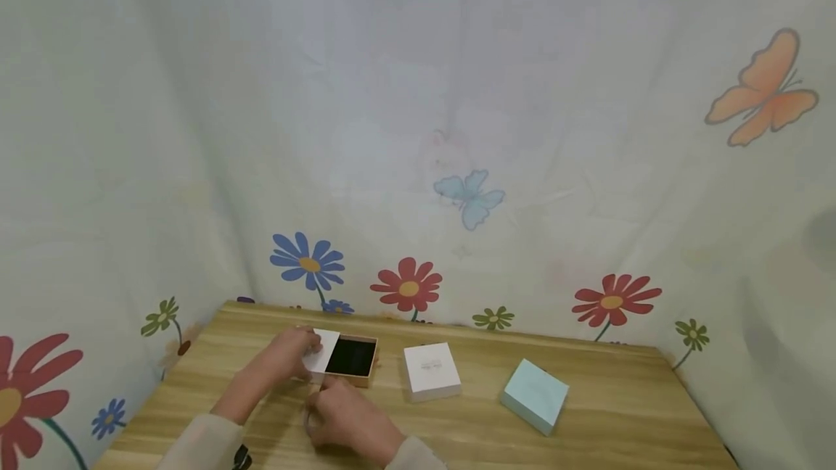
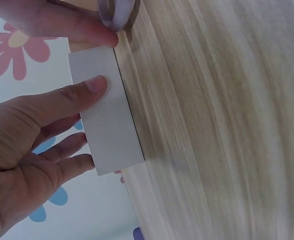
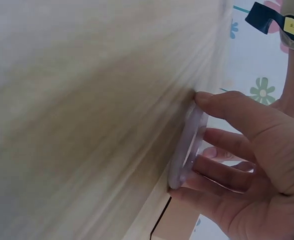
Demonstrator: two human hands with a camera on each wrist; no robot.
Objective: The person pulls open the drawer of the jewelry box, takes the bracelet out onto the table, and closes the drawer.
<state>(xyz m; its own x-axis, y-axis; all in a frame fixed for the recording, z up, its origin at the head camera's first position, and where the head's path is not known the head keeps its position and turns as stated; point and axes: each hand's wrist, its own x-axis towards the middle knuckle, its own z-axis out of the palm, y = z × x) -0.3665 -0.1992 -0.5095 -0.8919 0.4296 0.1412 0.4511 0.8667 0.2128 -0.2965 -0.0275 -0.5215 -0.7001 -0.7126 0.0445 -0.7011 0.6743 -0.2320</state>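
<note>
A small box with a black interior (image 1: 353, 357) and brown sides lies partly uncovered at the left of the table, its white cover (image 1: 324, 348) on the left half. My left hand (image 1: 290, 354) grips that white part; in the left wrist view the thumb lies along its side (image 2: 109, 115). Just in front of the box, my right hand (image 1: 349, 415) holds a pale translucent bangle (image 3: 186, 145) between thumb and fingers, its rim close to the tabletop. One right fingertip is near the box's front side. The box's far side is hidden.
To the right of the box stand a white box (image 1: 432, 372) with faint print and a light-blue box (image 1: 535, 396). The wooden table (image 1: 614, 412) ends at the back against a curtain (image 1: 366, 129) printed with flowers and butterflies.
</note>
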